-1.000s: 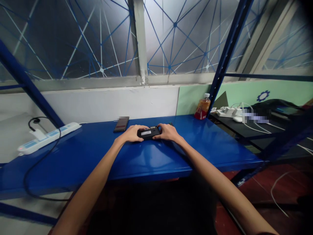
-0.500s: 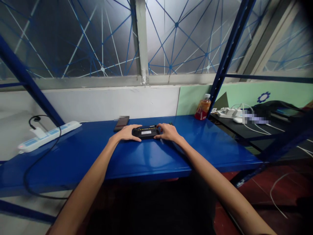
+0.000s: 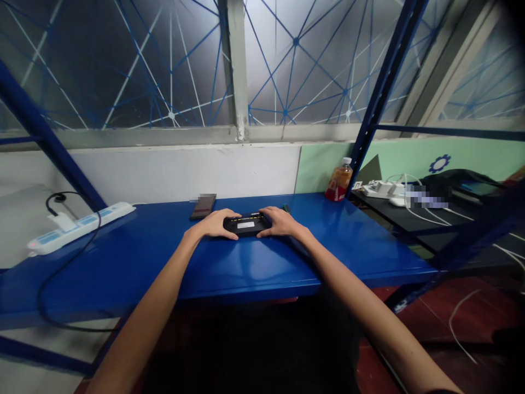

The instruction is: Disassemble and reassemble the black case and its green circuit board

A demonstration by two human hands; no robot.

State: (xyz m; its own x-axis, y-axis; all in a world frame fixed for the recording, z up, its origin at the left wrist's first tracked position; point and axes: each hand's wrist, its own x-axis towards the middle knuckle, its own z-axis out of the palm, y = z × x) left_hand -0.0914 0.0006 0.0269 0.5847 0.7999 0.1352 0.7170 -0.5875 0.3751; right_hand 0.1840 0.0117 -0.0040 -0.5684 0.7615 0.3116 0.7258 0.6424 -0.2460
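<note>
Where hands [image 3: 216,223] [image 3: 281,222] wrap it, the black device [image 3: 246,225] is hidden.

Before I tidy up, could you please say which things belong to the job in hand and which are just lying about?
Job in hand:
black oblong device with white label, between left hand and right hand

Apparently lying about:
dark rectangular phone
white capped plastic bottle
long white power strip
small green object, role unclear

The left grip [image 3: 212,223] clasps the left end of the black case [image 3: 246,231], the right grip [image 3: 283,222] its right end (thumbs [image 3: 230,236] on its near side, fingers [image 3: 230,213] on the far). Both bare forearms [image 3: 162,276] slant inward toward it.
</note>
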